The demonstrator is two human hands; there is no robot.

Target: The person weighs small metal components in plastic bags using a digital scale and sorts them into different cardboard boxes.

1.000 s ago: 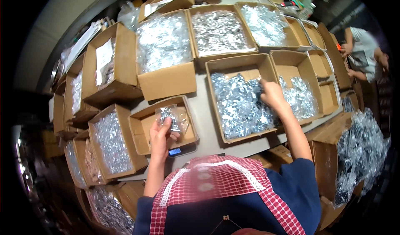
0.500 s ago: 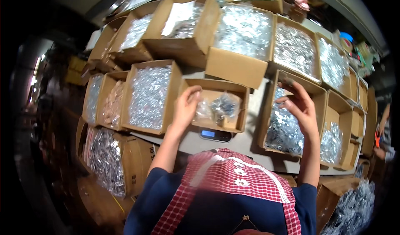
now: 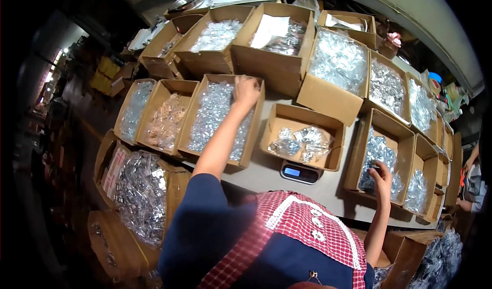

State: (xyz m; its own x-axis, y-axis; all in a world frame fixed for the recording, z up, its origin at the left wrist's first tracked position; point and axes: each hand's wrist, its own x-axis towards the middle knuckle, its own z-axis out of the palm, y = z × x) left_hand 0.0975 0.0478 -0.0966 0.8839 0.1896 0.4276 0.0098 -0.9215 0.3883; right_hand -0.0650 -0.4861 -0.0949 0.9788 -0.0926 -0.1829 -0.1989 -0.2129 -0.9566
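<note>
My left hand (image 3: 247, 91) reaches into the far right corner of a cardboard box (image 3: 248, 148) filled with small clear bags of shiny parts (image 3: 212, 112). Its fingers bend downward and what they grip is hidden. My right hand (image 3: 382, 180) is at the near part of another box (image 3: 405, 138), its fingers curled together over small silvery bags (image 3: 376, 150); I cannot make out what lies between them. Between the hands, a smaller box (image 3: 307, 114) with several clear bags of parts (image 3: 302, 143) rests on a digital scale (image 3: 301, 172) with a lit blue display.
More open boxes of bagged parts (image 3: 338, 61) line the back of the table. At left stand a box of brownish bags (image 3: 166, 117) and, lower down, a large bag of metal parts (image 3: 141, 197). Another person's hand (image 3: 464, 205) and orange-handled scissors (image 3: 463, 176) show at far right.
My left hand has left the box on the scale for the box to its left. The right hand has lowered toward the near end of its box, fingers closing. The view has swung left.
</note>
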